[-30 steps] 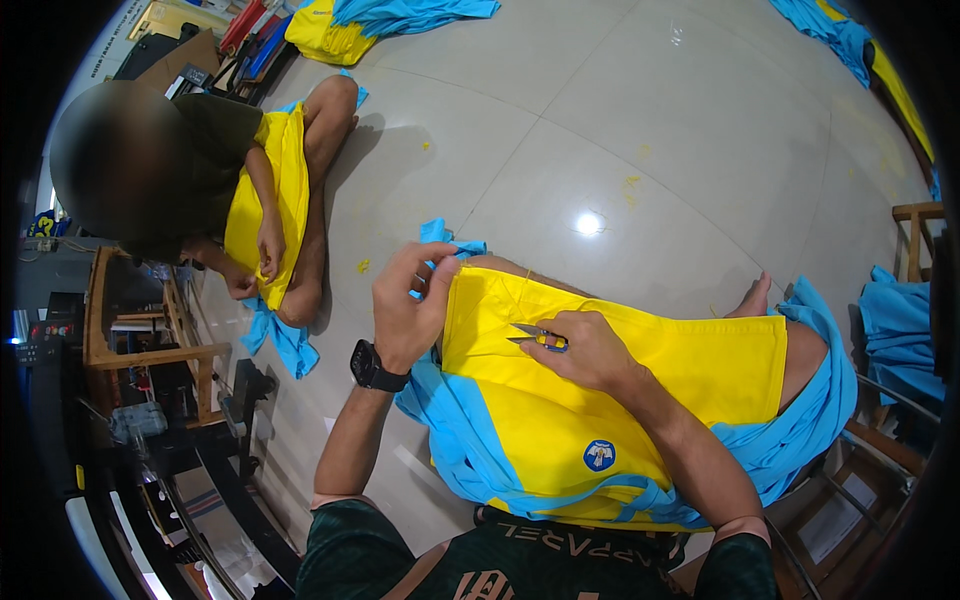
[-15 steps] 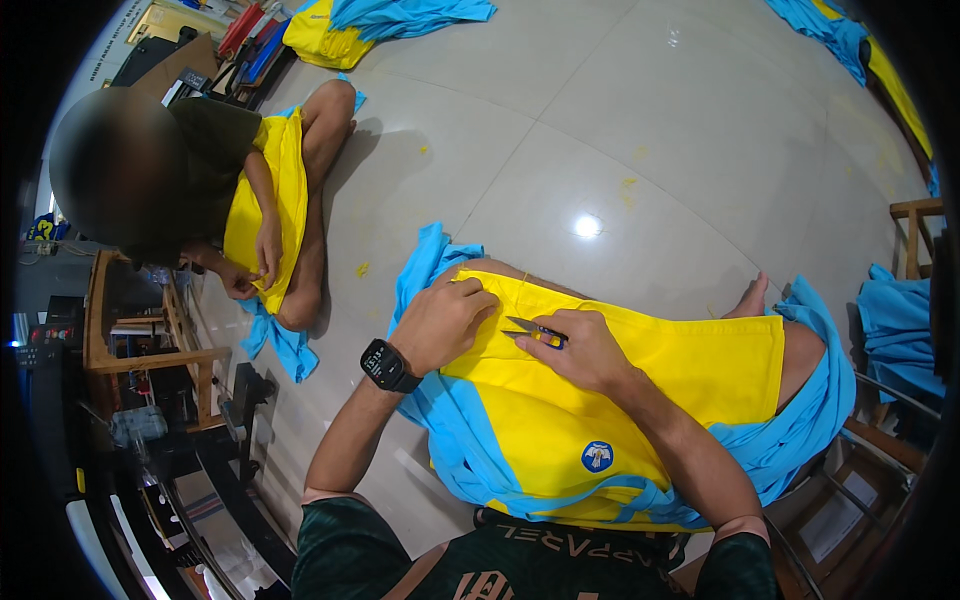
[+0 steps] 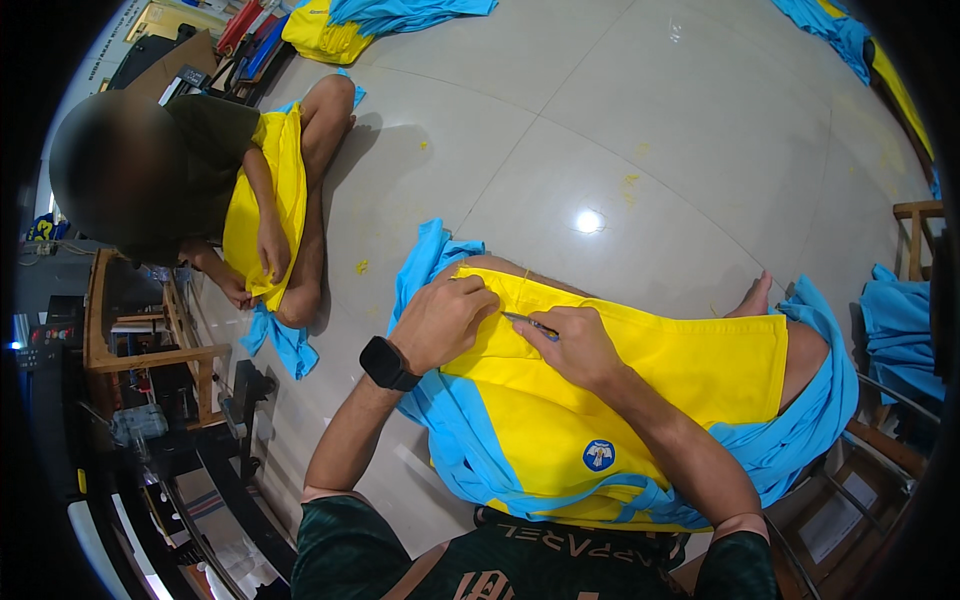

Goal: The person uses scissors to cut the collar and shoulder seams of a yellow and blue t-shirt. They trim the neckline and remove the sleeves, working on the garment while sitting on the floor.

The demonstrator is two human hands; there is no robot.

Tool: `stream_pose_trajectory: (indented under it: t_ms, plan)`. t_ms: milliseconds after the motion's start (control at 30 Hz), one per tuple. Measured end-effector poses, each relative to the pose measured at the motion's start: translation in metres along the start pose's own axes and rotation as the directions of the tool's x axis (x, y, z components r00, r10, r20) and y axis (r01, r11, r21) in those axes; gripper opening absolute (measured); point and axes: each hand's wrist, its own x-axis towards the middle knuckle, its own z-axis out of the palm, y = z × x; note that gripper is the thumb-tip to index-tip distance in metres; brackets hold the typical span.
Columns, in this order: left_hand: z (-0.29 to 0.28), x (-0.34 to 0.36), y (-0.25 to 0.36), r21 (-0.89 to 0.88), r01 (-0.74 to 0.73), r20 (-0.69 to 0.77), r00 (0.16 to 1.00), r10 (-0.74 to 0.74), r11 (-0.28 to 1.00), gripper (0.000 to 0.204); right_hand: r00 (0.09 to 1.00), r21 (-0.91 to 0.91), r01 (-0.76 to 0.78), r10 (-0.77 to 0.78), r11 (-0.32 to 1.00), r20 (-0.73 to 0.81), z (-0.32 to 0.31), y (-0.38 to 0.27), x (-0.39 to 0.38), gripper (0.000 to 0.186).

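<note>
A yellow and light-blue shirt [image 3: 680, 365] with a round blue badge lies spread over my lap and legs. My left hand [image 3: 443, 325], with a black watch on its wrist, is closed on the yellow cloth near its far left edge. In my right hand [image 3: 582, 350] is a pair of small thread snips [image 3: 522, 321], their tips pointing left toward my left fingers. The blades look together and rest close over the cloth. Loose yellow threads stick up at the shirt's far edge.
A co-worker [image 3: 215, 150] sits cross-legged at the left, handling another yellow garment [image 3: 275, 205]. More yellow and blue clothes [image 3: 335, 35] lie on the tiled floor [image 3: 480, 130] at the back. Blue cloth [image 3: 895, 330] hangs at the right; a wooden frame [image 3: 150, 362] stands left.
The blades of the snips were apart and are now together. My right hand has barely shifted. The co-worker's hands have moved slightly on their garment.
</note>
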Motion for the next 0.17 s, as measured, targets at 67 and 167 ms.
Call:
stream_pose_trajectory:
  t_ms: [67, 167]
  plan:
    - [-0.006, 0.002, 0.002, -0.022, -0.002, 0.008, 1.0, 0.002, 1.0, 0.019, 0.996, 0.02, -0.073, 0.072, 0.997, 0.048, 0.0, -0.003, -0.002, 0.033]
    - [-0.023, 0.015, -0.001, -0.164, 0.108, -0.141, 0.981, -0.132, 0.981, 0.019, 0.98, 0.014, -0.151, 0.147, 0.989, 0.132, -0.006, -0.011, -0.006, 0.04]
